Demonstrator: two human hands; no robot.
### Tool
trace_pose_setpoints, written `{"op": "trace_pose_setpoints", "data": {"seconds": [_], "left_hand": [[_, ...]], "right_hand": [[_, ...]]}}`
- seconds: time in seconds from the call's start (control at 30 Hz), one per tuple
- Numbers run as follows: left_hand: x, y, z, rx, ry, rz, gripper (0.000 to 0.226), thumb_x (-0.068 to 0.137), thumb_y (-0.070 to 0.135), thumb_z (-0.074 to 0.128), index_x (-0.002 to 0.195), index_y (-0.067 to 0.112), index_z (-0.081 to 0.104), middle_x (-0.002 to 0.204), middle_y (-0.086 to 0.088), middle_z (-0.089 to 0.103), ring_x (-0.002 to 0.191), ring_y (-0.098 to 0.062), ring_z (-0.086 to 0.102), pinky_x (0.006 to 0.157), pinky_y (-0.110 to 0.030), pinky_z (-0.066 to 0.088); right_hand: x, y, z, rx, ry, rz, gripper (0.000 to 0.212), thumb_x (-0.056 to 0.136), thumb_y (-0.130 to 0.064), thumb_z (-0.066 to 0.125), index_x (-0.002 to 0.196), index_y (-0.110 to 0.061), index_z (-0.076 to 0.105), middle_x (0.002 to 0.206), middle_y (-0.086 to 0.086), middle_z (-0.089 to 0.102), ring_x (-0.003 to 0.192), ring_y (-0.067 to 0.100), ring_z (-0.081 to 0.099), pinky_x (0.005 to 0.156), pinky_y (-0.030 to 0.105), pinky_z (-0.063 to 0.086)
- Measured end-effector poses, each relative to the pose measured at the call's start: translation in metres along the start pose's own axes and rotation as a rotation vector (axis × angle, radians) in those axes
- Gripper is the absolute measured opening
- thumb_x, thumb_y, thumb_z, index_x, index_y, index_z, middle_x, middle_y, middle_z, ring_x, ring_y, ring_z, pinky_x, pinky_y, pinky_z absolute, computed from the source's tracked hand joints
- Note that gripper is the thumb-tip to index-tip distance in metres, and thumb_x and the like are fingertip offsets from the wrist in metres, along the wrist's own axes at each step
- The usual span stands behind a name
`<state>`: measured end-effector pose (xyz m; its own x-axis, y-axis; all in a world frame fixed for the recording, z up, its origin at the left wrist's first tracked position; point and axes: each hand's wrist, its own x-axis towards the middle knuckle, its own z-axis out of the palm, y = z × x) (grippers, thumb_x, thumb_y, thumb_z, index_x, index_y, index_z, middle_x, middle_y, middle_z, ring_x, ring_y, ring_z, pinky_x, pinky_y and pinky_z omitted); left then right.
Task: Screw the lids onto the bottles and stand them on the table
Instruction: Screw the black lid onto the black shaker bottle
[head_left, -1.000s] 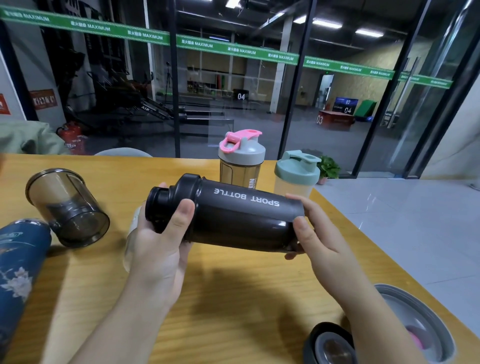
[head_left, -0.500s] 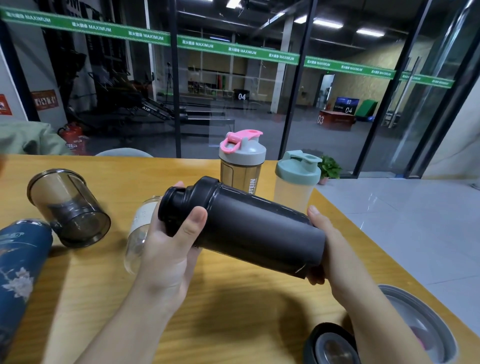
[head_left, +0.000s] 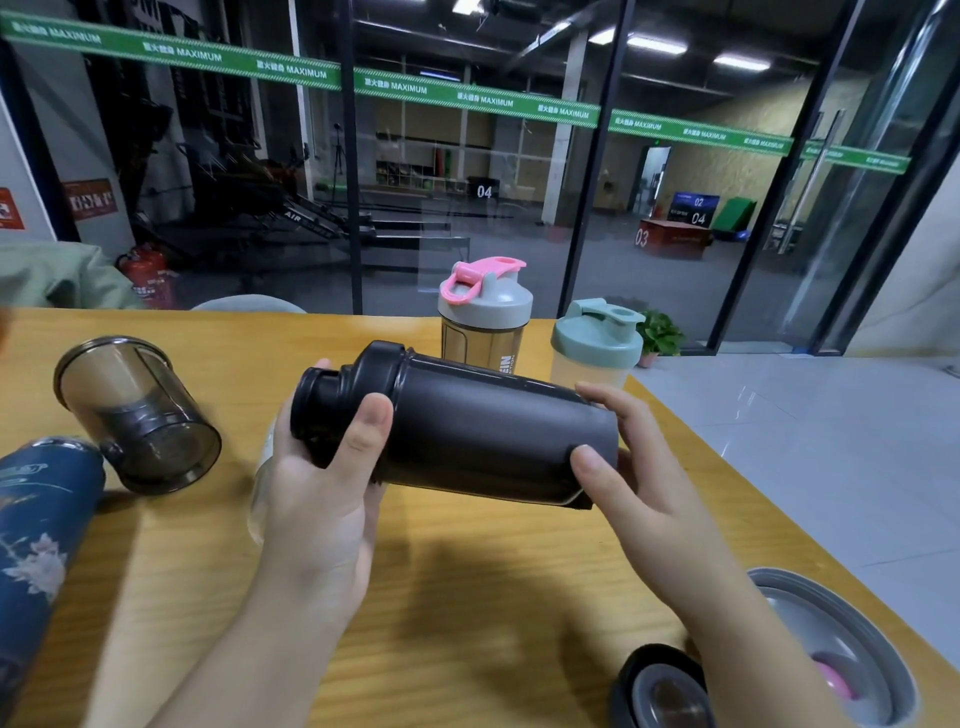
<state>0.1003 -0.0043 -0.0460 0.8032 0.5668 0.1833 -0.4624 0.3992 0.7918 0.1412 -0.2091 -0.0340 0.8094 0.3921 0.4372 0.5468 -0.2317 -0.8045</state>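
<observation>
The black lid (head_left: 353, 400) is being gripped by the left hand (head_left: 322, 499), thumb across its front and fingers curled behind, while the base end of the black shaker bottle (head_left: 488, 436) is being clasped by the right hand (head_left: 639, 467), thumb near and fingers over the far side. The bottle is being held above the wooden table (head_left: 467, 597), just nearer than the pink-lidded bottle (head_left: 485, 317) and green-lidded bottle (head_left: 595, 343) standing upright. Its long axis is lying almost level, lid pointing left and slightly up, base right. For a sound seal, lid and body should probably be twisted oppositely along that axis, kept square, until firm, before being stood upright.
</observation>
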Motion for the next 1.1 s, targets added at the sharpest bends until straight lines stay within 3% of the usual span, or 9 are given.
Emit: {"op": "trace_pose_setpoints", "data": {"seconds": [0.13, 0.33, 0.43, 0.57, 0.77, 0.87, 0.93, 1.0, 1.1], "left_hand": [[0.000, 0.000, 0.000, 0.006, 0.002, 0.000, 0.053, 0.044, 0.049, 0.080, 0.094, 0.047, 0.064, 0.128, 0.004, 0.062, 0.118, -0.017, 0.058, 0.105, -0.049, 0.039], [-0.002, 0.000, 0.001, -0.001, -0.119, -0.003, 0.098, 0.027, 0.055, 0.091, 0.117, 0.036, 0.057, 0.119, -0.001, 0.067, 0.112, -0.021, 0.063, 0.101, -0.047, 0.043], [-0.003, -0.001, 0.001, -0.021, -0.160, 0.003, 0.098, 0.031, 0.051, 0.093, 0.119, 0.033, 0.055, 0.110, -0.001, 0.069, 0.108, -0.022, 0.065, 0.099, -0.046, 0.045], [-0.002, -0.002, -0.001, -0.046, -0.191, -0.014, 0.093, 0.036, 0.047, 0.093, 0.120, 0.030, 0.055, 0.110, -0.004, 0.067, 0.108, -0.026, 0.064, 0.096, -0.043, 0.048], [-0.001, -0.004, -0.002, -0.066, -0.213, -0.017, 0.097, 0.036, 0.046, 0.092, 0.123, 0.027, 0.055, 0.109, -0.002, 0.069, 0.106, -0.022, 0.065, 0.097, -0.041, 0.046], [-0.001, -0.004, -0.003, -0.073, -0.203, -0.015, 0.095, 0.035, 0.046, 0.092, 0.121, 0.028, 0.055, 0.108, -0.002, 0.069, 0.104, -0.021, 0.066, 0.095, -0.040, 0.049], [0.000, -0.005, -0.004, -0.081, -0.181, -0.009, 0.093, 0.034, 0.046, 0.093, 0.118, 0.030, 0.056, 0.107, 0.000, 0.070, 0.103, -0.019, 0.066, 0.092, -0.037, 0.052], [0.001, -0.005, -0.004, -0.081, -0.143, -0.011, 0.095, 0.031, 0.048, 0.093, 0.117, 0.032, 0.057, 0.108, 0.001, 0.070, 0.104, -0.018, 0.066, 0.090, -0.034, 0.053], [0.002, -0.005, -0.004, -0.068, -0.096, -0.019, 0.091, 0.027, 0.053, 0.091, 0.111, 0.034, 0.060, 0.108, 0.004, 0.071, 0.105, -0.015, 0.066, 0.090, -0.034, 0.051]], "right_hand": [[0.006, 0.005, 0.002, -0.030, 0.026, 0.031, 0.055, 0.073, -0.068, 0.046, 0.124, -0.050, 0.039, 0.108, -0.024, 0.057, 0.085, 0.004, 0.063, 0.066, 0.021, 0.049], [0.008, 0.004, 0.001, 0.028, 0.139, 0.170, 0.052, 0.073, -0.069, 0.043, 0.105, -0.029, 0.053, 0.072, -0.017, 0.064, 0.058, 0.000, 0.058, 0.049, 0.017, 0.043], [0.009, -0.001, 0.001, 0.064, 0.182, 0.213, 0.055, 0.084, -0.068, 0.044, 0.085, -0.015, 0.055, 0.054, -0.011, 0.056, 0.043, 0.001, 0.050, 0.043, 0.012, 0.037], [0.008, -0.003, 0.000, 0.074, 0.143, 0.291, 0.067, 0.072, -0.069, 0.036, 0.083, -0.007, 0.056, 0.058, -0.002, 0.049, 0.043, 0.007, 0.046, 0.041, 0.015, 0.035], [0.009, -0.003, 0.003, 0.247, 0.043, 0.509, 0.049, 0.065, -0.080, 0.044, 0.053, -0.039, 0.068, 0.059, 0.004, 0.049, 0.049, 0.016, 0.042, 0.050, 0.026, 0.030], [0.011, -0.002, 0.003, 0.202, 0.036, 0.464, 0.056, 0.074, -0.081, 0.040, 0.065, -0.035, 0.071, 0.059, 0.013, 0.057, 0.049, 0.021, 0.050, 0.051, 0.030, 0.035], [0.015, 0.000, 0.005, 0.170, 0.059, 0.411, 0.049, 0.082, -0.072, 0.037, 0.088, -0.033, 0.067, 0.076, 0.017, 0.069, 0.056, 0.023, 0.061, 0.056, 0.036, 0.047], [0.017, 0.004, 0.005, 0.169, 0.081, 0.363, 0.033, 0.085, -0.060, 0.042, 0.105, -0.038, 0.057, 0.104, 0.007, 0.069, 0.069, 0.017, 0.066, 0.068, 0.039, 0.057], [0.007, 0.004, 0.003, 0.021, -0.020, 0.121, 0.058, 0.068, -0.069, 0.053, 0.122, -0.059, 0.035, 0.113, -0.025, 0.055, 0.089, 0.004, 0.064, 0.073, 0.026, 0.054]]}}
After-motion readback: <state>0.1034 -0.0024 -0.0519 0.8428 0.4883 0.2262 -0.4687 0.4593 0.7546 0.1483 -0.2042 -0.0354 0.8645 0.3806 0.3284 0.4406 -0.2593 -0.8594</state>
